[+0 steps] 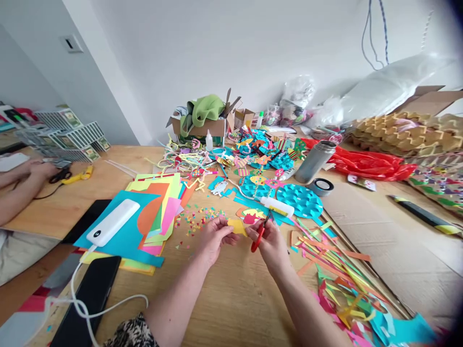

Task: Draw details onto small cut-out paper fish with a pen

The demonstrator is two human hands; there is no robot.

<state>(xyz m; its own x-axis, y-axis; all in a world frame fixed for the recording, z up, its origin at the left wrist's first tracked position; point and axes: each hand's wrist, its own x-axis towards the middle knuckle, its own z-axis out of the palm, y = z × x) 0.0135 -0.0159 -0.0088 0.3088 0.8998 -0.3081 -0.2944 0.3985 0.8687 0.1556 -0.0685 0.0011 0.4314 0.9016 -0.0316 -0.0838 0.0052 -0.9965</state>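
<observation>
A small yellow paper piece (237, 226) is pinched between both hands above the wooden table (231, 299). My left hand (217, 236) grips its left side between thumb and fingers. On its right edge are the fingertips of my right hand (269, 241), which also holds red-handled scissors (258, 237) with the dark blades pointing up and away. Just beyond the hands lie a pink and yellow paper cutout (249, 216) and a white glue bottle (278, 206). Tiny coloured paper bits (197, 217) are scattered left of the yellow piece.
Coloured paper sheets (125, 219) with a white power bank (114, 222) lie left, beside a black phone (88, 303). Paper strips (340, 274) and cardboard (383, 231) spread right. A steel flask (314, 161) stands behind. Another person's hands (39, 171) are at far left.
</observation>
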